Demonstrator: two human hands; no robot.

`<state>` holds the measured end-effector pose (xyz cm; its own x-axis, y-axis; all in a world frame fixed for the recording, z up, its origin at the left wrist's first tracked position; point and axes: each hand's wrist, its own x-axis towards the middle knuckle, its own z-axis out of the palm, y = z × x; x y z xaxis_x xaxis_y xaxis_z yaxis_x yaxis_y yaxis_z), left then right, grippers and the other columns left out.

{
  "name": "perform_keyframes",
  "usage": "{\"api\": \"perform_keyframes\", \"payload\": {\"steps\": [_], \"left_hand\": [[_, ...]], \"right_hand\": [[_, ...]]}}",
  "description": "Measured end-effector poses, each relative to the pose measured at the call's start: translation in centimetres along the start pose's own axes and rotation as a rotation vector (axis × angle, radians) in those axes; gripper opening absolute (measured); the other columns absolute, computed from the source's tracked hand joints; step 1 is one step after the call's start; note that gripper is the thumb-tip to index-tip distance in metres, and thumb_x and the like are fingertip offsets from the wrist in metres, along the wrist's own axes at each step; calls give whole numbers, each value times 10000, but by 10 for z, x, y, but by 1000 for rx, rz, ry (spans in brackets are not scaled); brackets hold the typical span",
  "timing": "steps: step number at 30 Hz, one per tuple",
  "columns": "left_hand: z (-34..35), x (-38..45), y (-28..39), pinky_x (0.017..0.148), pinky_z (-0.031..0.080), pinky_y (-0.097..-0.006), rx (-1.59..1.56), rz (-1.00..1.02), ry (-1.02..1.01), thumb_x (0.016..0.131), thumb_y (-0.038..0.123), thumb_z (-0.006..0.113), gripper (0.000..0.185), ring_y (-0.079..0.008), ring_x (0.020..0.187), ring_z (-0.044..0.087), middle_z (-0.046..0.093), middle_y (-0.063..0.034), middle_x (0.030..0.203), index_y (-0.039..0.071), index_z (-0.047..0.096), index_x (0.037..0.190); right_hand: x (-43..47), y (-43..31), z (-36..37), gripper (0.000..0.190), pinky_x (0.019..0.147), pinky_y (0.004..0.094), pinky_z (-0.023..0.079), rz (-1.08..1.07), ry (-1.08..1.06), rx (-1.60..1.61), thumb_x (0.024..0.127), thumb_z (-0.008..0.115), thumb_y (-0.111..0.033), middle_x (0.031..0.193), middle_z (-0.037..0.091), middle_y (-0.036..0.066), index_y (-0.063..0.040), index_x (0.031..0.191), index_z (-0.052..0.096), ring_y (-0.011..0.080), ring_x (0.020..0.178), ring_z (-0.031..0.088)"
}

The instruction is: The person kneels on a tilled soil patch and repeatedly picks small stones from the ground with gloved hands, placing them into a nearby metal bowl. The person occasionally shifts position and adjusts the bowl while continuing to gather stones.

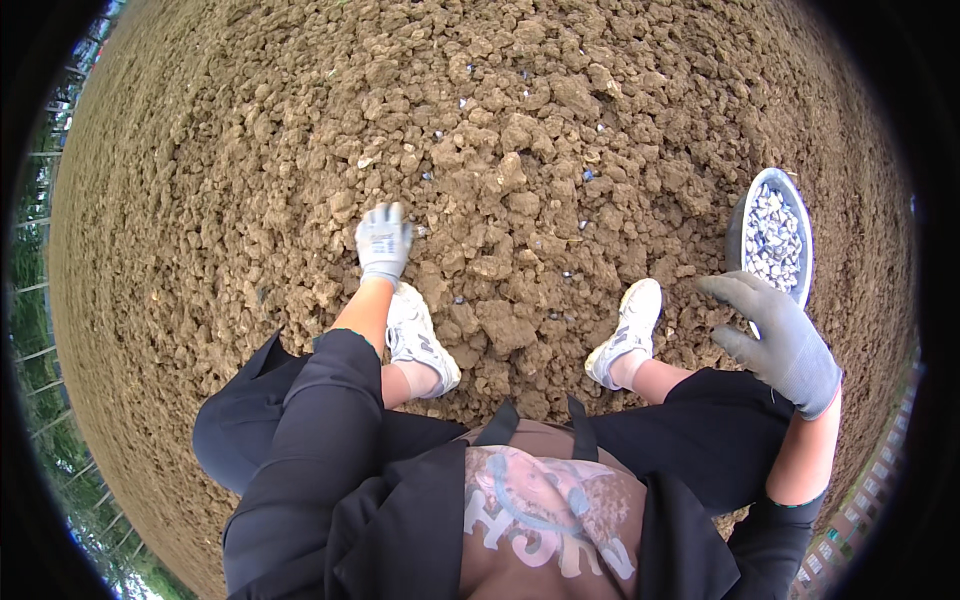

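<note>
My left hand (pixel 385 241), in a light grey knit glove, is over the cloddy brown soil (pixel 510 255) just beyond my left shoe; its fingertips are blurred and what lies under them is hidden. On the right, my right hand (pixel 780 337), in a grey coated glove, hangs in the air with thumb and fingers apart and nothing seen between them. Just past its fingers stands an oval-looking bowl (pixel 735 232) holding many small black-and-white pieces (pixel 772 236), possibly seeds or cloves. Small white and bluish bits (pixel 588 175) lie scattered on the soil between and beyond my feet.
My white sneakers (pixel 420 337) are planted apart on the clods, with my bent knees in dark trousers behind them. Larger lumps (pixel 508 326) lie between the shoes. Greenery and a fence-like structure (pixel 34 285) show at the far left rim, pale paving or slats (pixel 862 495) at the lower right.
</note>
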<state>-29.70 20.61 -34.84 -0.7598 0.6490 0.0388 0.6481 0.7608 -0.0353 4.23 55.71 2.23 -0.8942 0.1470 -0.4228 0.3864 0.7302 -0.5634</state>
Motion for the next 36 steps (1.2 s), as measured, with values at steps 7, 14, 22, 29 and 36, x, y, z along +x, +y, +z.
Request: {"api": "perform_keyframes", "payload": {"steps": [7,14,22,29,36], "left_hand": [[17,34,58,1185,340,-477,6,551,-229,902,355,719,512,-310,1363,492,539,-104,1450,232,574,1378],[54,53,-24,1177,356,-457,196,218,10,929,265,648,357,-300,1286,533,594,-130,1337,113,615,1251],[-18,76,-5,1014,456,-471,188,-193,-42,874,467,737,678,-310,1215,561,564,-137,1371,104,542,1414],[19,61,39,962,501,-464,-116,-26,-31,893,319,715,635,-318,1194,580,543,-136,1393,169,505,1473],[49,114,15,1119,435,-454,-377,-224,-13,826,175,776,734,-392,1330,502,483,-212,1479,130,497,1503]], "right_hand": [[11,-6,2,475,982,447,513,-12,3,-24,842,681,-47,1204,651,224,4,1310,616,415,1124,636],[19,8,5,481,1004,439,501,63,-57,-5,839,677,-44,1204,651,222,6,1314,621,405,1141,633],[19,11,4,466,977,455,508,8,-23,-25,842,687,-74,1168,656,227,5,1297,622,416,1115,630],[21,13,0,475,968,460,516,19,-37,-27,842,694,-92,1177,658,228,6,1301,620,422,1108,635],[20,14,4,473,959,459,521,27,-55,-12,842,704,-97,1173,660,223,4,1297,624,417,1098,638]]}}
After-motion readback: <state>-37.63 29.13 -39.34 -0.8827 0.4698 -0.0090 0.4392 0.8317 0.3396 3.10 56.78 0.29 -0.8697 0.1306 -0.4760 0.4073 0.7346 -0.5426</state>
